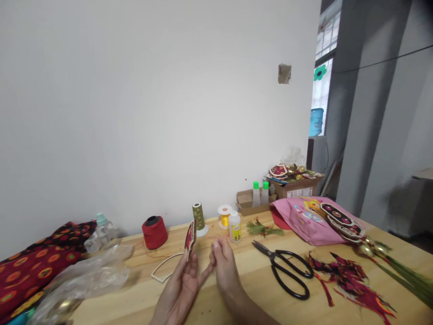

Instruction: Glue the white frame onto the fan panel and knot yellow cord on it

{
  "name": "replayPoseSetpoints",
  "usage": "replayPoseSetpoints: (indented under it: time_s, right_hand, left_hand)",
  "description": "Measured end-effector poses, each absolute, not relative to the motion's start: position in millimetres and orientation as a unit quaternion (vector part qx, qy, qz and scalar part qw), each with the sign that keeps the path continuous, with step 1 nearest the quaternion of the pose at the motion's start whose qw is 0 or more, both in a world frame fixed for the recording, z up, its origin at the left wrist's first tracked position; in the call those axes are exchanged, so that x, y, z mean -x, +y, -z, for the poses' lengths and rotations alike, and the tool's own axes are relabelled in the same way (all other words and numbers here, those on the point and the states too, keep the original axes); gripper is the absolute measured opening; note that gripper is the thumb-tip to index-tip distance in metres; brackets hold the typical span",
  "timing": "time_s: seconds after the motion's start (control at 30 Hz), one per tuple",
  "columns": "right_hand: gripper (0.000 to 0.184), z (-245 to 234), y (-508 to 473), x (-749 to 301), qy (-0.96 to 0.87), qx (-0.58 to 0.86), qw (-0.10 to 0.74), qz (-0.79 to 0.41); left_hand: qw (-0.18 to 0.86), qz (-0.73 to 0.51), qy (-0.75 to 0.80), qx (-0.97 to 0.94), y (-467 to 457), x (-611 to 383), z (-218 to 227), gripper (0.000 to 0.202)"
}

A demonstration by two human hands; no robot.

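My left hand is raised over the wooden table, palm toward me, pinching a small red patterned card piece upright between thumb and fingertips. My right hand sits just to its right, fingers curled together, fingertips close to the left hand; whether it holds anything I cannot make out. A white curved card strip lies on the table just behind the left hand.
Black scissors lie to the right. A red thread spool, olive thread cone, gold wire reel and glue bottle stand behind. Patterned red fabric and a clear plastic bag lie left. Pink bag and red fabric scraps lie right.
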State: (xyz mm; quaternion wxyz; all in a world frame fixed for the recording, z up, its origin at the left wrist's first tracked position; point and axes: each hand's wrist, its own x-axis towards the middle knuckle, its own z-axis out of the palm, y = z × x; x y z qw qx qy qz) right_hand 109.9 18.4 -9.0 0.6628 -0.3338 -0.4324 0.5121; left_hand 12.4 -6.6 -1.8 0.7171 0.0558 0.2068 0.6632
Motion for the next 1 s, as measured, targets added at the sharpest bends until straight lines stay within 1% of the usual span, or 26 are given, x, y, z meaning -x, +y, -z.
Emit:
replayPoseSetpoints:
  time_s: [0.07,0.13,0.2,0.27,0.33,0.47,0.57,0.77,0.9,1.0]
  right_hand:
    - [0.024,-1,12,-109,-0.405,0.301,0.635,-0.585]
    - [0.029,-9,5,-108,-0.397,0.277,0.613,-0.625]
    - [0.034,-15,0,-110,-0.404,0.274,0.611,-0.623]
    - [0.039,-18,-2,-111,-0.424,0.288,0.620,-0.594]
    - [0.040,-20,-3,-113,-0.454,0.304,0.611,-0.573]
    - [0.037,-19,-2,-114,-0.470,0.306,0.565,-0.605]
    - [0.035,-18,-2,-116,-0.468,0.291,0.560,-0.619]
    - [0.030,-24,-4,-123,-0.474,0.289,0.559,-0.616]
    - [0.028,-24,-4,-124,-0.447,0.311,0.549,-0.634]
    - [0.024,-22,-3,-124,-0.446,0.316,0.555,-0.626]
  left_hand:
    - [0.722,-0.660,0.205,-0.042,-7,-11,2,0.031]
    - [0.723,-0.658,0.209,-0.036,-6,-10,2,0.033]
    - [0.728,-0.652,0.210,-0.028,-6,-10,1,0.036]
    - [0.732,-0.647,0.212,-0.025,-7,-11,1,0.037]
    - [0.723,-0.652,0.224,-0.041,-7,-13,0,0.037]
    - [0.681,-0.680,0.245,-0.120,-6,-16,-1,0.034]
    - [0.657,-0.689,0.249,-0.176,-4,-15,0,0.025]
    - [0.645,-0.670,0.268,-0.251,-2,-14,0,0.005]
    - [0.635,-0.659,0.286,-0.285,-3,-13,1,0.007]
    - [0.618,-0.650,0.316,-0.310,-3,-10,2,0.009]
